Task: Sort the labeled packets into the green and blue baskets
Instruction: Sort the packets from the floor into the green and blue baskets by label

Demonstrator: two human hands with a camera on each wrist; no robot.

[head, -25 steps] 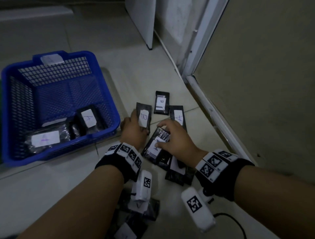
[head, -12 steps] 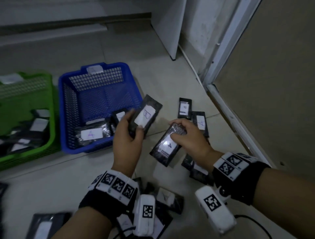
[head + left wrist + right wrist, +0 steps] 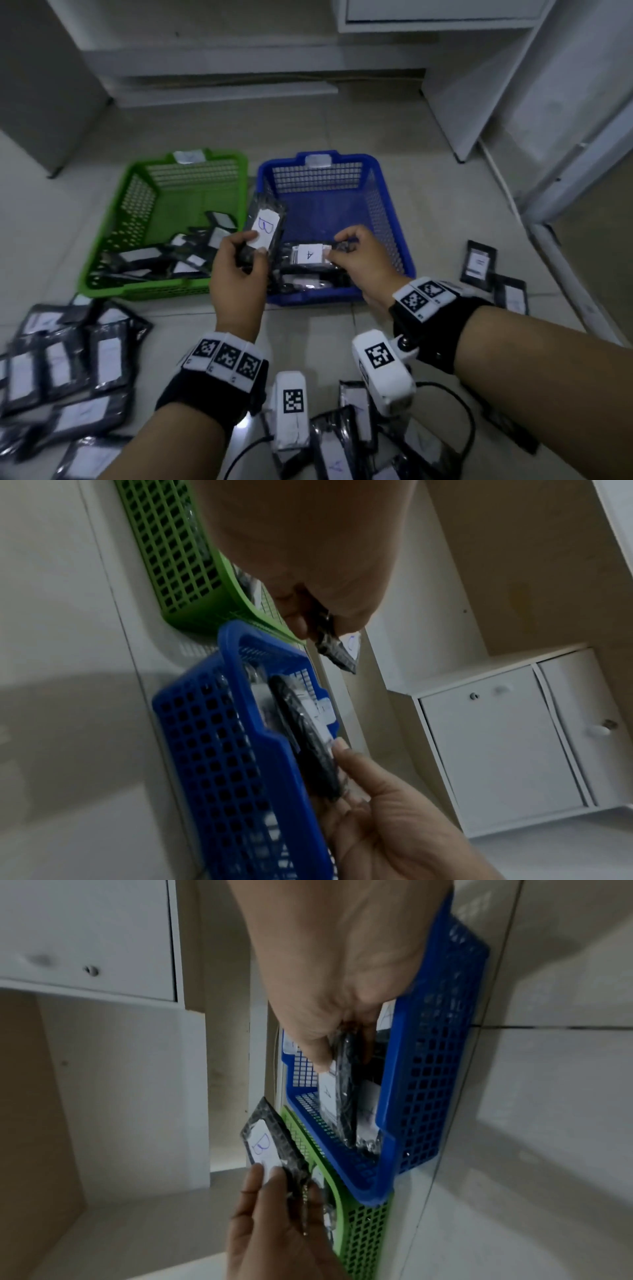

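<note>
My left hand [image 3: 239,260] pinches a black packet labeled B [image 3: 265,228] upright over the wall between the green basket [image 3: 161,164] and the blue basket [image 3: 376,164]. My right hand [image 3: 359,257] pinches a black packet labeled A [image 3: 310,254] low inside the blue basket, above other packets there. In the right wrist view the A packet [image 3: 346,1096] stands on edge in the blue basket [image 3: 428,1069], and the B packet [image 3: 270,1139] is held beside the green basket [image 3: 363,1231]. In the left wrist view the B packet [image 3: 337,650] shows below my fingers. Several packets lie in the green basket.
Several loose black packets [image 3: 68,370] are piled on the tiled floor at the left and near me [image 3: 342,442]. Two more packets [image 3: 479,262] lie right of the blue basket. White cabinets [image 3: 479,68] stand behind and at the right.
Both hands have lifted their packets off the floor and carried them left and forward: the A packet now hangs inside the blue basket, the B packet at the green basket's edge.
</note>
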